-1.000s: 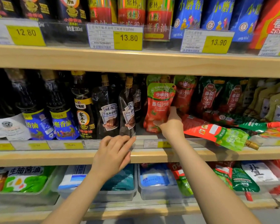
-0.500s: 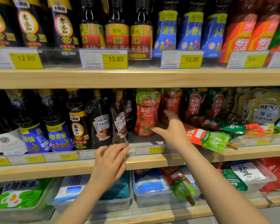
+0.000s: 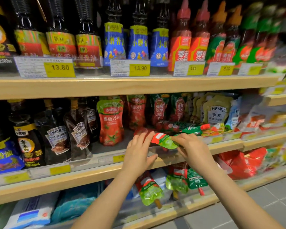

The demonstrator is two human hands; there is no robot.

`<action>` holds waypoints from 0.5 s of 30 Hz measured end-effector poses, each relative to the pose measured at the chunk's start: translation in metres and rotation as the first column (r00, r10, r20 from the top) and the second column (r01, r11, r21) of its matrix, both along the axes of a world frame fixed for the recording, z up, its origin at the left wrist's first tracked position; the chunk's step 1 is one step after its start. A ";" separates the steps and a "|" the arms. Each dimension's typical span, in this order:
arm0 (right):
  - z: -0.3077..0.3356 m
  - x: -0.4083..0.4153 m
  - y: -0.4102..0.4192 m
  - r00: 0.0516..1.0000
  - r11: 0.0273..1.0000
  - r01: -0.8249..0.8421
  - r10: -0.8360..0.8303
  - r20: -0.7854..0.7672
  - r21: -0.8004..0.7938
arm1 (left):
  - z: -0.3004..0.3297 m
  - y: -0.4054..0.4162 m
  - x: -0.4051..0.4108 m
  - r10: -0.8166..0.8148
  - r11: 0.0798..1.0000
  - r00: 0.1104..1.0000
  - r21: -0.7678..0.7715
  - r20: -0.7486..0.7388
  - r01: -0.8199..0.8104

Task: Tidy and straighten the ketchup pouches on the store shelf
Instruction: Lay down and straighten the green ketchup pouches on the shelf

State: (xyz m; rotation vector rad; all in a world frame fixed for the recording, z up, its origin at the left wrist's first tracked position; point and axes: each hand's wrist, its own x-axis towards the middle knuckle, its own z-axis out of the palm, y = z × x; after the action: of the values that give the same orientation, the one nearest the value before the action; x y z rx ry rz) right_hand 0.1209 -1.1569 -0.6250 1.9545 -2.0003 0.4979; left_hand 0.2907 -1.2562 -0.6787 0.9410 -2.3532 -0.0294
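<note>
A red and green ketchup pouch (image 3: 163, 139) lies on its side at the front of the middle shelf (image 3: 82, 176). My left hand (image 3: 138, 152) has its fingers over the pouch's red end, thumb below. My right hand (image 3: 192, 148) pinches its green spout end. To the left, a red ketchup pouch (image 3: 111, 123) stands upright facing forward. More upright pouches (image 3: 160, 109) stand in a row behind. Other fallen pouches (image 3: 189, 128) lie flat just behind my right hand.
Dark Heinz sauce bottles (image 3: 56, 141) stand close on the left of the upright pouch. Pale Heinz pouches (image 3: 216, 113) stand to the right. Bottles and price tags (image 3: 60, 68) fill the shelf above. The lower shelf holds tipped pouches (image 3: 150, 190).
My right hand left the upright pouch and took the lying pouch's green end. My left hand came off the shelf edge onto its red end. The view shifted right and closer.
</note>
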 end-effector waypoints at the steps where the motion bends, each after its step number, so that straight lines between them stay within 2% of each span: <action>1: 0.001 0.004 0.002 0.999 0.999 -0.038 0.037 -0.007 -0.030 | 0.000 -0.002 -0.003 0.034 0.999 0.999 0.003 0.016 -0.034; 3: 0.004 0.012 0.008 0.992 0.985 -0.123 0.120 -0.037 -0.117 | -0.002 -0.004 -0.006 0.053 0.999 0.999 0.001 0.010 -0.053; 6: 0.009 0.018 0.011 0.971 0.945 -0.235 0.238 -0.012 -0.226 | -0.002 -0.006 -0.002 -0.006 1.000 0.995 0.004 -0.100 0.007; 9: 0.014 0.010 0.012 0.893 0.929 -0.257 0.333 0.302 -0.264 | 0.000 -0.007 0.003 -0.012 1.000 0.969 0.015 -0.247 0.016; 12: 0.006 -0.013 0.013 0.787 0.920 -0.139 0.327 0.523 -0.367 | 0.012 -0.019 0.003 0.083 0.987 0.947 0.159 -0.311 -0.035; 15: -0.015 -0.044 0.009 0.782 0.934 0.051 0.183 0.596 -0.353 | 0.029 -0.037 0.001 0.136 0.899 0.924 0.437 -0.357 0.036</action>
State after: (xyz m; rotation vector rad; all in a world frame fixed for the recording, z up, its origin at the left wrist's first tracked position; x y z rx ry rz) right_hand 0.0770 -1.1483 -0.6400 1.7679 -1.9773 1.5867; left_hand 0.2918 -1.2928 -0.6502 1.0896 -1.9861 -0.6880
